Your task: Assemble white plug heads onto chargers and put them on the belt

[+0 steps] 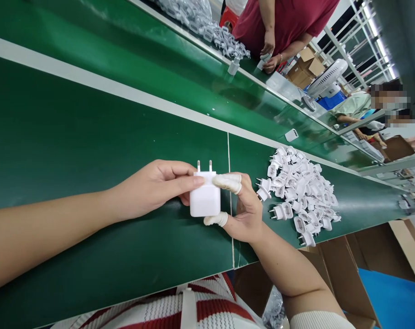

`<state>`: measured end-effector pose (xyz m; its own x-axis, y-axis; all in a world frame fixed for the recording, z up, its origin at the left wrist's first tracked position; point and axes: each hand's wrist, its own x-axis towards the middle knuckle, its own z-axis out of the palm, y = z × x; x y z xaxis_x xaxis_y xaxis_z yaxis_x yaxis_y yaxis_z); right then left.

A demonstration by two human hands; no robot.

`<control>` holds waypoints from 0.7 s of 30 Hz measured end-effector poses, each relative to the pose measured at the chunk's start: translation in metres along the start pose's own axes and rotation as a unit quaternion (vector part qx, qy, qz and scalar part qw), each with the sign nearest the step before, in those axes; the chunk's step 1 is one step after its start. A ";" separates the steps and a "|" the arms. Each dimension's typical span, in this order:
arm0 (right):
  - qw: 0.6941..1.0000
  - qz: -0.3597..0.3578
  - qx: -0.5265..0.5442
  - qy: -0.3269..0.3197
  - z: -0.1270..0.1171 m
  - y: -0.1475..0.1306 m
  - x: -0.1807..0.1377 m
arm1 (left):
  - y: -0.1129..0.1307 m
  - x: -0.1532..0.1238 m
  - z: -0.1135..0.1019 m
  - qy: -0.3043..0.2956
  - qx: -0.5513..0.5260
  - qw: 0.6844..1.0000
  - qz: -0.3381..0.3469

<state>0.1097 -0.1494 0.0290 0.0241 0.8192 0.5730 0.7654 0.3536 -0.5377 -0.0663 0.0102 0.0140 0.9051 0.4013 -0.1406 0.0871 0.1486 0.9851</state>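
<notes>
A white charger with two round prongs pointing away from me is held over the green belt. My left hand grips its left side with thumb and fingers. My right hand pinches its right side; white finger cots cover the thumb and forefinger. Just right of my right hand lies a pile of white plug caps with prongs.
A single white part lies on the far lane. Across the line, a person in a red shirt handles a small part beside another white heap. A fan and cardboard boxes stand to the right.
</notes>
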 end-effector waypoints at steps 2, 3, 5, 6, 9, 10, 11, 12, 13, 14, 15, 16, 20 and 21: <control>1.000 -0.010 -0.006 -0.010 0.000 0.000 0.001 | 0.000 -0.001 0.000 0.020 0.041 0.999 0.006; 1.000 -0.008 -0.013 -0.013 0.000 0.000 0.001 | -0.001 -0.001 -0.001 0.024 0.041 0.999 0.004; 0.999 0.002 -0.028 -0.019 0.001 0.001 -0.001 | -0.003 -0.001 -0.001 0.021 0.001 1.000 0.002; 0.999 0.006 -0.033 -0.021 0.001 0.001 -0.002 | -0.004 0.000 -0.001 0.015 -0.023 1.000 0.000; 0.999 0.006 -0.037 -0.021 0.001 0.002 -0.003 | -0.007 0.000 -0.003 0.001 -0.059 0.998 -0.005; 0.999 0.004 -0.037 -0.019 0.002 0.002 -0.003 | -0.008 0.000 -0.003 0.001 -0.060 0.998 -0.006; 0.999 0.002 -0.038 -0.018 0.002 0.002 -0.003 | -0.008 0.000 -0.003 0.001 -0.059 0.998 -0.005; 0.999 -0.001 -0.039 -0.018 0.002 0.002 -0.002 | -0.009 -0.001 -0.004 0.002 -0.056 0.998 0.001; 0.999 -0.005 -0.041 -0.017 0.002 0.001 -0.002 | -0.009 -0.001 -0.004 0.004 -0.049 0.999 0.009; 0.999 -0.010 -0.040 -0.016 0.002 0.001 -0.001 | -0.009 -0.002 -0.004 0.008 -0.038 0.999 0.020; 0.999 -0.017 -0.038 -0.014 0.002 0.001 -0.001 | -0.009 -0.002 -0.004 0.011 -0.026 0.999 0.033; 0.999 -0.025 -0.035 -0.012 0.002 0.001 0.000 | -0.009 -0.002 -0.004 0.013 -0.015 0.999 0.044; 0.998 -0.028 -0.056 -0.001 0.003 0.004 -0.002 | -0.007 0.000 0.001 -0.014 -0.009 0.999 0.030; 0.998 -0.019 -0.064 -0.001 0.003 0.005 -0.003 | -0.005 0.002 0.003 -0.020 -0.015 1.000 0.013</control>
<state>0.1116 -0.1485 0.0230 -0.0070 0.8073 0.5901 0.8414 0.3237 -0.4329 -0.0640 0.0074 0.0087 0.9225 0.3700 -0.1098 0.0510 0.1651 0.9850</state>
